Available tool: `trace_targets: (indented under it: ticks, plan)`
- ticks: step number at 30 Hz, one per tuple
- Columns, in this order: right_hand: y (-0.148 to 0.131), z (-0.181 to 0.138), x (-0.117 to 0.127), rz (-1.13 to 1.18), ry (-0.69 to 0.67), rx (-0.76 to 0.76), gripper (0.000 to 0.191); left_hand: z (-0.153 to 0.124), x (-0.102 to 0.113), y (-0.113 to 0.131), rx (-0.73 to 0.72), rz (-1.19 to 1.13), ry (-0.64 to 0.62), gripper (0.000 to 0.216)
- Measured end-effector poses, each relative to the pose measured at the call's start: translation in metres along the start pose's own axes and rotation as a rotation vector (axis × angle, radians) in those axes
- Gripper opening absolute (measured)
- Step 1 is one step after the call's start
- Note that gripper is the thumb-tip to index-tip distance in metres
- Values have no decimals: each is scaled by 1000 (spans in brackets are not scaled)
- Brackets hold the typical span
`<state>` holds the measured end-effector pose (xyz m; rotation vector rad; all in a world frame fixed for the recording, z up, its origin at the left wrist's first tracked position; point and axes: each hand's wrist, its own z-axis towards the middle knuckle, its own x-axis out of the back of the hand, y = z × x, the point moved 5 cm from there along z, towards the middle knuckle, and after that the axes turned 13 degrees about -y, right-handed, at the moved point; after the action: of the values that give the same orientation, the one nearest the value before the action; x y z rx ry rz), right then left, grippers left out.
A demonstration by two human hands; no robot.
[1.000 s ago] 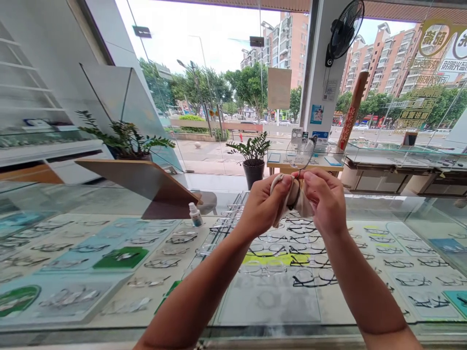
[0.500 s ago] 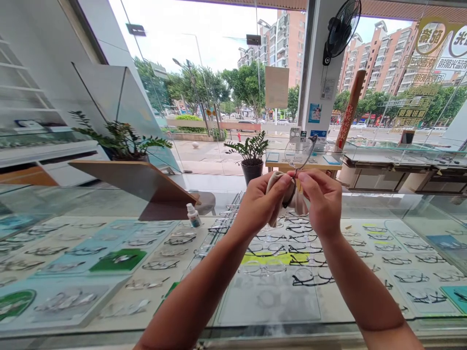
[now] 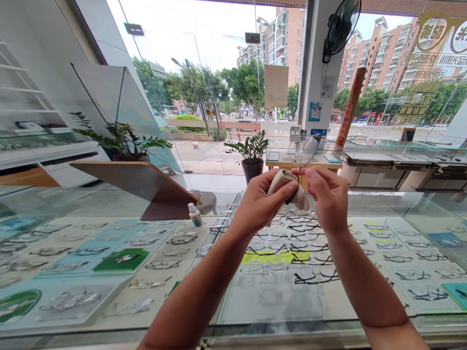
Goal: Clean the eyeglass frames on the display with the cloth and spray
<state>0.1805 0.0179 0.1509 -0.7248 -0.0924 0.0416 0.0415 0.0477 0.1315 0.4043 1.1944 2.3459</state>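
Up in front of me, my left hand (image 3: 260, 201) is closed on a beige cloth (image 3: 301, 198), thumb pressed over it. The cloth is folded around the lower part of a pair of thin-rimmed eyeglasses (image 3: 301, 166), whose dark edge peeks out beneath my thumb. My right hand (image 3: 330, 199) pinches the frame close to the cloth, index finger reaching toward the left thumb. The other lens rises above my fingers, with a dark temple tip near its upper right. Cloth and fingers hide much of the frame.
Below my arms is a glass display counter (image 3: 270, 304) with rows of eyeglasses. A small white spray bottle (image 3: 194, 215) stands on it, left of my hands. A slanted brown board (image 3: 146, 182) is farther left. Behind are a potted plant (image 3: 252, 167) and glass front.
My right hand has shifted slightly right, and its fingers have changed position on the frame. The upper lens has tilted lower. My left thumb has moved down over the cloth.
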Motion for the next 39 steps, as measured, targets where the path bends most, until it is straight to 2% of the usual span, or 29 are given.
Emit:
trace_targets:
  ticks: [4,7,11,17,21,25,28,32,35,39]
  plan:
    - [10,4,7,90,20,-35,19,0,-4,3,-30,61,-40,42]
    - [14,6,8,149,19,-60,21,0,-6,6,-59,113,-40,40]
    - [12,5,2,161,-24,-75,21,-1,-5,5,-73,133,46,37]
    - [2,1,-9,138,-70,-14,14,-3,1,6,-164,129,212,46]
    - [6,2,-10,150,-67,-36,14,-3,-1,5,-201,148,236,51]
    - [15,6,-3,142,8,-65,16,0,-4,4,-186,176,149,60]
    - [23,11,5,148,68,-78,15,5,-6,2,-117,159,-44,55]
    - [32,17,10,196,50,-110,16,6,-6,1,-21,53,-259,44]
    - [34,18,10,227,43,-126,18,5,-5,0,29,28,-296,41]
    - [34,18,5,271,-1,-179,23,6,-4,-1,27,51,-240,40]
